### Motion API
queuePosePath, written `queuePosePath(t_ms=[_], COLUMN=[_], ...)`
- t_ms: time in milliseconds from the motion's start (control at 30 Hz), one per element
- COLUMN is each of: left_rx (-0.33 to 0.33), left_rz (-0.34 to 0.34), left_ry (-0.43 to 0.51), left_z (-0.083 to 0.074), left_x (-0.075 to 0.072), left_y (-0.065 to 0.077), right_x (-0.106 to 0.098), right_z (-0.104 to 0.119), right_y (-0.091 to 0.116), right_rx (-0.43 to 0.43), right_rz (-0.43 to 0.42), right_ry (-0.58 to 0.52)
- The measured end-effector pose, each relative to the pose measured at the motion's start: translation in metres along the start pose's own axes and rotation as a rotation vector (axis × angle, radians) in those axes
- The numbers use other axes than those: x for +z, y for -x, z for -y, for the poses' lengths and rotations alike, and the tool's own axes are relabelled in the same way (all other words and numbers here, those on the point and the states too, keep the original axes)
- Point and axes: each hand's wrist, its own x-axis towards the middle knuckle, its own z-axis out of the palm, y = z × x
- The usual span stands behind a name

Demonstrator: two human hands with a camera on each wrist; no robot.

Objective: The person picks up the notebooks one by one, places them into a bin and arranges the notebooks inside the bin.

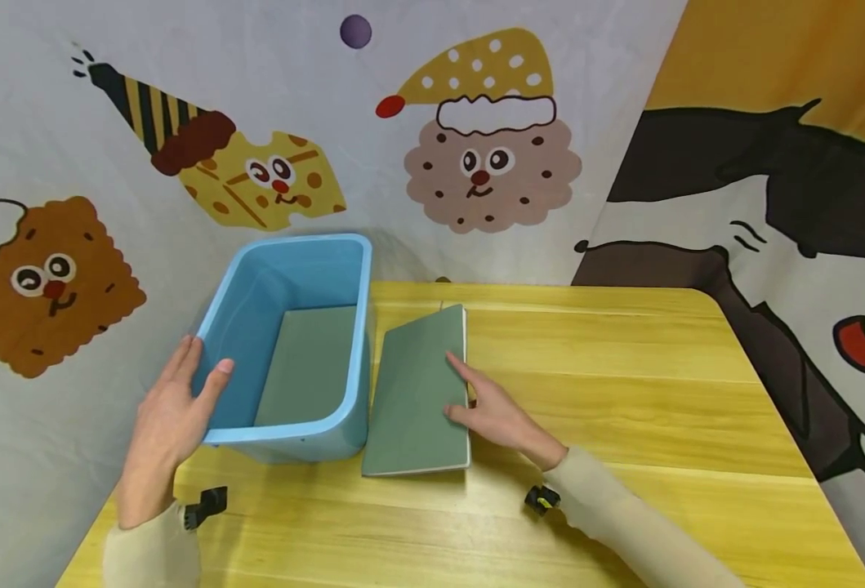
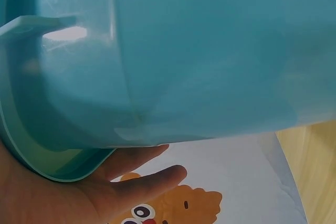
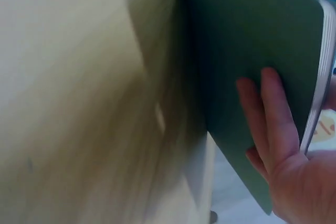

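A light blue plastic bin (image 1: pixel 364 351) stands on the table at left of centre. My left hand (image 1: pixel 167 416) holds its left rim, with the thumb over the rim and the fingers along the outer wall (image 2: pixel 210 66). On the bin's floor lies a green notebook (image 1: pixel 307 367). Beside the bin, my right hand (image 1: pixel 494 408) grips a second green notebook (image 1: pixel 413 400) by its right edge. Thumb and index finger show on its upper cover, while other fingers reach beneath, against the lower cover (image 3: pixel 247 40). This notebook is tilted, its right edge raised above the table.
The yellow wood-grain table (image 1: pixel 608 384) extends to the right and front. A cloth backdrop (image 1: pixel 638 237) with cartoon figures hangs behind it. Black straps (image 1: pixel 207 506) are at both wrists, by the sleeves.
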Motion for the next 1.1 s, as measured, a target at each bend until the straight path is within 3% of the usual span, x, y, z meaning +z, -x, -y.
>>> queuePosePath(t_ms=[167, 500, 767, 1100], left_rx=[0.012, 0.019, 0.007, -0.008], left_rz=[0.016, 0.004, 0.004, 0.0], left_ry=[-0.001, 0.014, 0.013, 0.011], left_z=[-0.003, -0.005, -0.004, -0.001], left_x=[0.004, 0.001, -0.001, -0.004], left_y=[-0.002, -0.005, -0.004, -0.002], right_x=[-0.003, -0.022, -0.035, -0.049], right_z=[0.0, 0.006, 0.014, 0.035], right_y=[0.005, 0.02, 0.032, 0.044], right_rx=[0.075, 0.061, 0.043, 0.038], right_rz=[-0.008, -0.076, -0.158, -0.221], right_ry=[-0.175, -0.423, -0.444, -0.561])
